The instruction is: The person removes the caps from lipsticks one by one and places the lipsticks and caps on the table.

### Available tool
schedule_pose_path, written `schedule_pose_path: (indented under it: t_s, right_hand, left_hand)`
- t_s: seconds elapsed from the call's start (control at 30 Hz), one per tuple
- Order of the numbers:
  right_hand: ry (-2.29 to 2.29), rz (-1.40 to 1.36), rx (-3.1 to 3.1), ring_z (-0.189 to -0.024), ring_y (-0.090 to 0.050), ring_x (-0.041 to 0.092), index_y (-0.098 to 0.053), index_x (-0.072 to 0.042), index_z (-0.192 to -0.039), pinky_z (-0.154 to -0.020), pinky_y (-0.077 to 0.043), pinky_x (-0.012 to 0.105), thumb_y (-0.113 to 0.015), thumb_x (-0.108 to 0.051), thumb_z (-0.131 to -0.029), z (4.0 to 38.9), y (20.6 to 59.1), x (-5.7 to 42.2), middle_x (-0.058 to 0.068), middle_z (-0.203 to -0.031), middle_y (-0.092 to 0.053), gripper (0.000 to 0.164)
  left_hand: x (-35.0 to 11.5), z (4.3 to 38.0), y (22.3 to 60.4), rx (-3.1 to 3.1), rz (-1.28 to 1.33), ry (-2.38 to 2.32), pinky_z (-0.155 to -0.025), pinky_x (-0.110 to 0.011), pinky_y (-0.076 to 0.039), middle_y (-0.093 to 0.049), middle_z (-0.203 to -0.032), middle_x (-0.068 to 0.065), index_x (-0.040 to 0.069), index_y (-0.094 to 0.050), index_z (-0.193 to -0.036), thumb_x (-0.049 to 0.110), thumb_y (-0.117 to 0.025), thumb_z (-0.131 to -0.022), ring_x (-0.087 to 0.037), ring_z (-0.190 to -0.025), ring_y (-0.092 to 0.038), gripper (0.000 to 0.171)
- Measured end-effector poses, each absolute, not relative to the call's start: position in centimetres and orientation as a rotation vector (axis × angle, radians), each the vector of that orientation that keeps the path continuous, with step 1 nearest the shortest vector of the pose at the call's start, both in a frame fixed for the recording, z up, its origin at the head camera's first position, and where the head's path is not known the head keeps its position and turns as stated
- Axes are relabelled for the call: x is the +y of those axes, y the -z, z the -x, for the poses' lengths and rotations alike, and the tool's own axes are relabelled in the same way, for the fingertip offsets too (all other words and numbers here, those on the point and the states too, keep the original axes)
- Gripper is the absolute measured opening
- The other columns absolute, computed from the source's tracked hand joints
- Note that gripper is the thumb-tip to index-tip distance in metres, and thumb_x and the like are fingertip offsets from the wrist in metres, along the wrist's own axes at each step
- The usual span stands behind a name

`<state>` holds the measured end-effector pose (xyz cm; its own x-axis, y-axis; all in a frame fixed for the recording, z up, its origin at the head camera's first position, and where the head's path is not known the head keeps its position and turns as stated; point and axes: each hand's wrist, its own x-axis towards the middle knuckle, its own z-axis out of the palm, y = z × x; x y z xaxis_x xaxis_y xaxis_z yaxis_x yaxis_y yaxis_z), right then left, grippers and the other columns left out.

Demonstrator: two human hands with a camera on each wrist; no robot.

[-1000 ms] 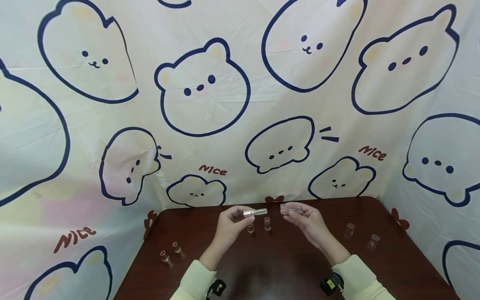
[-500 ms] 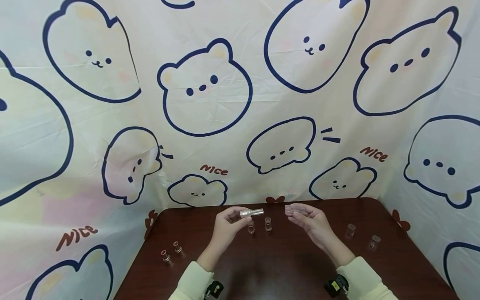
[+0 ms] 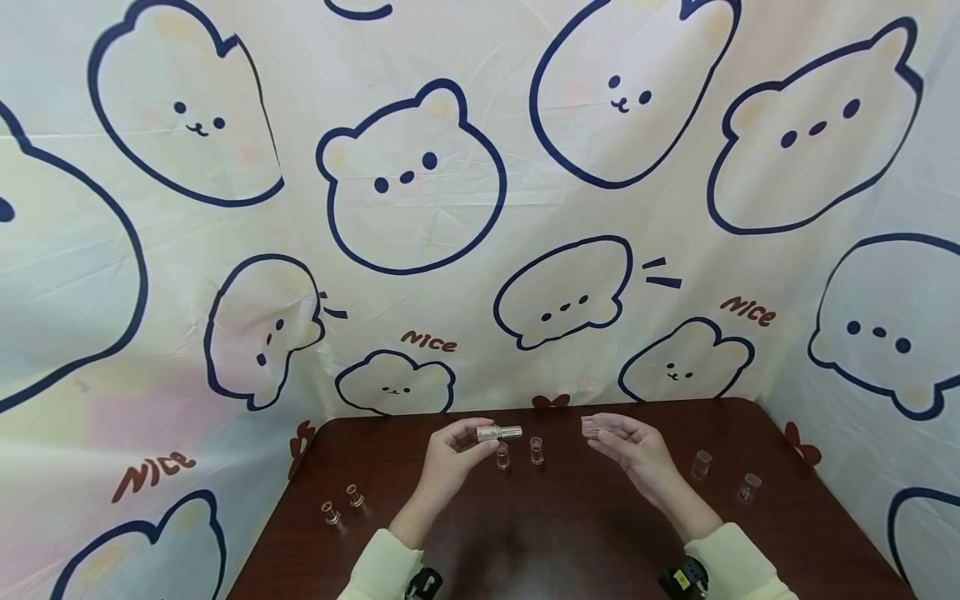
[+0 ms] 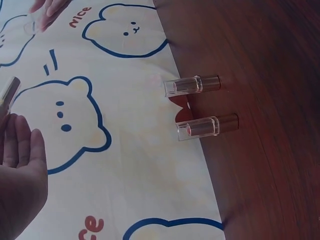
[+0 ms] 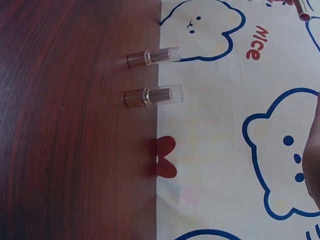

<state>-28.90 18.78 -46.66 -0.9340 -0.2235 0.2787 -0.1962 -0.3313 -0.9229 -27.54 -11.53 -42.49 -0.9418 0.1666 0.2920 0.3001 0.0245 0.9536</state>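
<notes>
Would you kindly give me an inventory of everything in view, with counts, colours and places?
Held lipstick: one, silvery, in the left hand.
Held cap: one, clear, in the right hand.
Covered lipsticks: two, clear covers with metallic bands, upright near the table's far edge.
Small tubes: two, pinkish metallic, standing on the table's left.
Loose caps: two, clear, on the table's right.
Table: one, dark reddish brown, below the hands.
Patterned cloth: cream with navy bear outlines, behind and beside the table.
Wrist devices: two, black, one per wrist.
Sleeves: two, pale yellow-green, at the bottom.
Hands: two, bare, above the table.
</notes>
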Motion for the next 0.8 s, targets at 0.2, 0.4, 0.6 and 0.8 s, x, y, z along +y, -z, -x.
schedule_pose_path:
  t_s: [0.2, 0.4, 0.6, 0.8]
  right_hand:
    - [2.461, 0.520, 1.835, -0.108, -0.065, 0.021, -0.048, 0.015, -0.130, -0.092, -0.046, 0.040, -0.060, -0.007, -0.096, 28.8, 46.8, 19.4, 0.013, -0.120, -0.066, 0.042]
    - [2.469, 0.379, 1.852, -0.104, -0.066, 0.023, -0.054, 0.011, -0.127, -0.089, -0.050, 0.037, -0.065, -0.006, -0.093, 28.8, 46.9, 19.9, 0.009, -0.113, -0.069, 0.040]
    - [2.425, 0.184, 1.967, -0.099, -0.067, 0.023, -0.050, 0.013, -0.130, -0.085, -0.052, 0.033, -0.067, -0.009, -0.092, 28.7, 47.0, 20.6, 0.010, -0.109, -0.066, 0.047]
    - [2.415, 0.171, 2.017, -0.099, -0.068, 0.020, -0.049, 0.013, -0.131, -0.085, -0.052, 0.032, -0.066, -0.009, -0.093, 28.8, 47.3, 21.5, 0.007, -0.107, -0.069, 0.048]
  left_hand:
    - [-11.9, 28.7, 44.2, -2.193, 0.462, 2.080, -0.079, -0.024, -0.053, -0.070, -0.101, -0.013, -0.003, -0.067, -0.117, 0.001, -0.072, -0.086, -0.022, -0.091, -0.067, 0.031]
    - [-11.9, 27.8, 42.8, -2.199, 0.471, 2.060, -0.078, -0.023, -0.052, -0.067, -0.106, -0.021, -0.006, -0.068, -0.115, -0.001, -0.071, -0.085, -0.015, -0.089, -0.065, 0.030]
    - [-12.1, 27.0, 41.8, -2.222, 0.441, 2.033, -0.075, -0.022, -0.052, -0.068, -0.104, -0.017, -0.005, -0.070, -0.111, -0.001, -0.071, -0.085, -0.014, -0.086, -0.062, 0.027]
    - [-12.5, 27.2, 42.4, -2.217, 0.414, 2.051, -0.075, -0.022, -0.052, -0.068, -0.102, -0.017, -0.007, -0.068, -0.109, -0.001, -0.071, -0.085, -0.016, -0.085, -0.061, 0.026]
